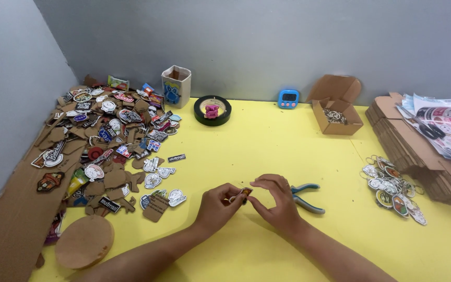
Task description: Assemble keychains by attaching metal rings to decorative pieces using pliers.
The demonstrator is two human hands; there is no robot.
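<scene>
Both hands meet over the yellow table (267, 151) near its front middle. My left hand (218, 205) pinches a small dark rectangular charm with an orange print (246, 192), with a metal ring at its fingers. My right hand (275, 201) grips the same charm from the right with thumb and fingertips. Blue-handled pliers (307, 197) lie on the table just behind and right of my right hand.
A big heap of wooden printed cutouts (105, 136) covers the left side. A round wooden disc (84, 241) lies front left. Finished keychains (395, 189) lie at right beside stacked flat cardboard (418, 151). At the back stand an open box of rings (336, 116), a blue timer (288, 98), a tape roll (212, 110) and a small carton (176, 85).
</scene>
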